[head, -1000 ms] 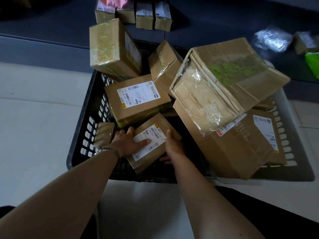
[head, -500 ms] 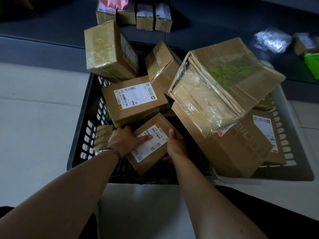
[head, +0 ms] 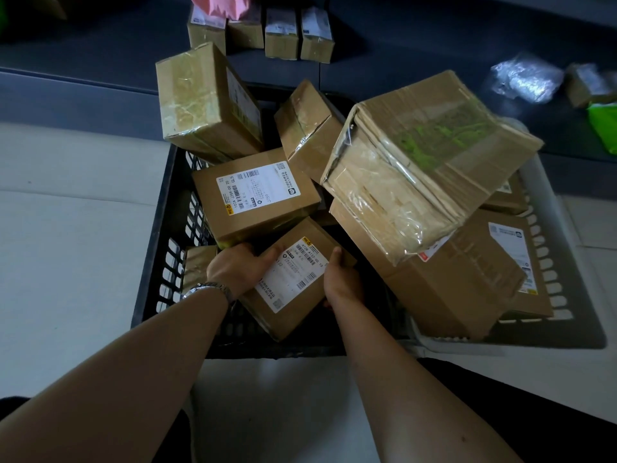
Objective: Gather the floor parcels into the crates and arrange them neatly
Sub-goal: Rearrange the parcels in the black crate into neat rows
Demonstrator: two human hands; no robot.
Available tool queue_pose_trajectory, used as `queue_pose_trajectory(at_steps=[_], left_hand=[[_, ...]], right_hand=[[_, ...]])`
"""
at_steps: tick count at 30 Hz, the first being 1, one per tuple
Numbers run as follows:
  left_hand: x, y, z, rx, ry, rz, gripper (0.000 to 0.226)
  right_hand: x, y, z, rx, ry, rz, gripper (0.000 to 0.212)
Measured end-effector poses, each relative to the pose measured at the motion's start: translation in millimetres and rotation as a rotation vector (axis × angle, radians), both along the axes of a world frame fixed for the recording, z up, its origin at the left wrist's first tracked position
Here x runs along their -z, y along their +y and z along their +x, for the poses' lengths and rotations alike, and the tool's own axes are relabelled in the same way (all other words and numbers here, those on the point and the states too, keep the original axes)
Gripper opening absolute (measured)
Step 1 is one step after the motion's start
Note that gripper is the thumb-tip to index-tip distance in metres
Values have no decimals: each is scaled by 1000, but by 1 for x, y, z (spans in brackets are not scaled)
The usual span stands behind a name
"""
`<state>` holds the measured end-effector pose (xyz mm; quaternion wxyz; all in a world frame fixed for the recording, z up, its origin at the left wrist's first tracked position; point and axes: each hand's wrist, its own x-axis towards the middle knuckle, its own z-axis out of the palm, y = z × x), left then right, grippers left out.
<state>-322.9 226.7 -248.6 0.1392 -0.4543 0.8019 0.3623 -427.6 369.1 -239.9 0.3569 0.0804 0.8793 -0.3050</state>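
Inside black crate, both hands grip labelled parcel.

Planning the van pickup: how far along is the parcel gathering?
Done: many boxes are in the black crate and white crate, piled askew. In hand: left hand and right hand grip a small labelled box. Left: four small boxes and a plastic packet on the floor; neatening.

Dim light, tape glare, wide-angle edge distortion

Parcel in grip: matt brown cardboard, smooth white paper label. Big box up-right of grip: crinkled glossy tape. Crate left of grip: matt black plastic.
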Motion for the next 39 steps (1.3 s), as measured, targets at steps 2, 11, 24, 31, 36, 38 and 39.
queue_pose_trajectory(at_steps=[2, 11, 24, 31, 36, 38, 39], left_hand=[[-4, 1, -3, 17, -24, -11, 78], [-4, 6, -12, 7, -131, 97, 119], [-36, -10, -9, -29, -121, 566, 74], [-58, 3, -16, 60, -48, 462, 63], [-51, 8, -11, 24, -38, 344, 75], [-46, 14, -12, 69, -52, 302, 69], [-46, 17, -13, 92, -70, 294, 66]], right_hand=[[0, 2, -1, 7, 28, 5, 70], [-7, -2, -2, 41, -2, -9, 63], [-36, 4, 12, 234, -607, -256, 35], [-16, -8, 12, 206, -214, -155, 42], [-25, -8, 19, 359, -219, -218, 52], [-21, -6, 15, 366, -236, -234, 55], [-21, -5, 14, 367, -242, -235, 56]])
